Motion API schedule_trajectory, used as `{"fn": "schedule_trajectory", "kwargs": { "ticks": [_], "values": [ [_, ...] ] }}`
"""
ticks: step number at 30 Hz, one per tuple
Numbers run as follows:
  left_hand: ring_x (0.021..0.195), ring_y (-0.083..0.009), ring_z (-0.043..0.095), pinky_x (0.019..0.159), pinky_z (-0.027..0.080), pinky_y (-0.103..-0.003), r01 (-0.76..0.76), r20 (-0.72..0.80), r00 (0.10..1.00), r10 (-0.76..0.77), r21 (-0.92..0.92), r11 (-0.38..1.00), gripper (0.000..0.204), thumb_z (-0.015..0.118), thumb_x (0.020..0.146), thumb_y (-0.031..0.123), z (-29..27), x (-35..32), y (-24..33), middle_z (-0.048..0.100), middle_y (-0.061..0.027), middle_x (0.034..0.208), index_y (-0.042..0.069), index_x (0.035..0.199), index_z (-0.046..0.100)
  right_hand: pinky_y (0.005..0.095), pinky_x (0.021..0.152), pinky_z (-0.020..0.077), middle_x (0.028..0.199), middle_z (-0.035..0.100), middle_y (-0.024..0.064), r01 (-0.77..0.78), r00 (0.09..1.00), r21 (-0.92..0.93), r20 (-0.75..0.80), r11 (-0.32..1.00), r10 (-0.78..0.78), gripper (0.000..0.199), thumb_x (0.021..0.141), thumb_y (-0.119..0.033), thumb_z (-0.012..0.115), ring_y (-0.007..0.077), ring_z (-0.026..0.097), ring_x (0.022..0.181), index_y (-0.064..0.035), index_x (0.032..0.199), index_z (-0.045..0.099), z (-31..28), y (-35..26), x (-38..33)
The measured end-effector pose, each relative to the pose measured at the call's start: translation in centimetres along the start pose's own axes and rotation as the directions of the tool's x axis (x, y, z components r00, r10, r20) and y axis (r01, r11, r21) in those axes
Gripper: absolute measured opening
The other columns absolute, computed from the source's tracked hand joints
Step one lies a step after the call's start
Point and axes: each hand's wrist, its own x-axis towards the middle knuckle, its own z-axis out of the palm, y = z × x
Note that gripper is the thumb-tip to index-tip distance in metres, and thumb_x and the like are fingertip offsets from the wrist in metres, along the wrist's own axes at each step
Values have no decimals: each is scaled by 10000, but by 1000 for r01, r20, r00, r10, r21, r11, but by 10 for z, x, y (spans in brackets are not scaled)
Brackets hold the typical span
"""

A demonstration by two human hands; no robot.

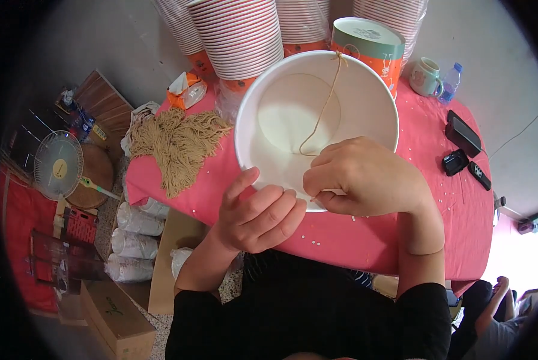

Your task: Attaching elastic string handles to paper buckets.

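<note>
Here's the bucket (371,108), big, round and plain white inside, mouth tipped toward the camera so the pale disc of its base shows. A thin tan cord (325,108) is knotted at the rim just past 12 o'clock, drooping down the inside in a loose curve and disappearing under the right hand (365,177).

And that right hand is pinched tight, thumb against curled fingers, gripping the cord at the rim's 5 o'clock. Over at 7 o'clock, the left hand (260,216) is half curled, fingertips up against the rim; whether it grips the bucket, I cannot tell.

So the bucket sits over the pink-covered worktop (353,246), 1 o'clock from the left hand and between 10 and 11 from the right. A heap of tan cords (179,144) lies at 9 o'clock from it, and stacked buckets (236,39) rise at 11.
</note>
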Motion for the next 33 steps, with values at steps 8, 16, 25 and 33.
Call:
{"fn": "schedule_trajectory", "kwargs": {
  "ticks": [8,16,25,33],
  "values": [
    [948,-127,568,1093,354,-521,3,8,1000,-3,0,1000,187,641,800,166,-1,0,0,646,43,996,176,981,686,469,601,461,639,572,131,-42,999,-7,1,999,42,83,736,-83,618,349,611,692,-55,702,547,0,-1,1],
    [953,-125,567,1090,360,-519,17,7,1000,-17,-11,1000,193,644,799,164,-1,-1,0,644,47,993,177,987,683,452,582,458,649,574,112,-1,1000,4,10,1000,1,74,725,-70,618,337,608,695,-56,705,548,0,-1,1],
    [944,-126,568,1088,366,-513,22,1,1000,-22,-12,1000,189,648,795,161,0,-1,1,640,47,990,180,979,685,438,606,470,688,590,88,11,999,27,34,1000,-12,61,757,-79,618,322,616,727,-60,727,569,-2,-2,2],
    [913,-128,584,1073,391,-502,43,-17,999,-43,-42,998,176,679,777,141,2,3,-3,637,43,948,165,951,685,435,662,479,735,603,117,22,998,92,50,996,-27,65,806,-69,592,326,619,764,-34,751,590,-3,2,5]
  ]
}}
